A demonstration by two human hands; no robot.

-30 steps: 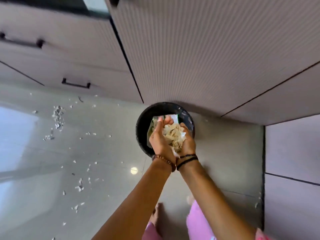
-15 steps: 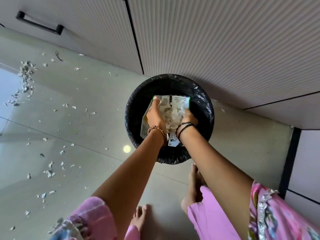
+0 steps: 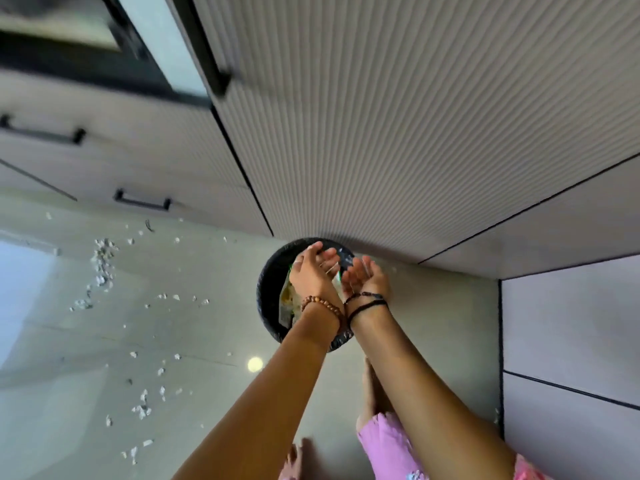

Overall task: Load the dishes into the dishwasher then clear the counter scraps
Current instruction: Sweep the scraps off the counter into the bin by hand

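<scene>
Glossy grey floor tiles [image 3: 194,341] are seen from above, bordered by ribbed, matte cabinet fronts [image 3: 381,133] with thin black bar handles [image 3: 142,201]. White, flaky scraps [image 3: 104,261] are scattered loosely across the tiles, well apart from one another, some gathered in a ragged line at the left. A round black bin [image 3: 268,299], lined with a crinkled black bag, is set on the floor just beside the cabinet base, its mouth turned upward. Inside it, a crumpled pale packet [image 3: 287,303] with a green edge is partly visible, lying on end along the left inner wall.

Both hands are held above the bin mouth, wrists close together. The left hand [image 3: 313,275] is spread, its fingers straight and pointing away toward the cabinet; nothing is gripped. A brown beaded bracelet [image 3: 323,304] is worn on that wrist. The right hand [image 3: 363,278] is cupped loosely, palm up, fingers relaxed, and nothing is held in it. Black cords [image 3: 367,301] are tied round that wrist. Pink fabric [image 3: 388,448] is seen below.
</scene>
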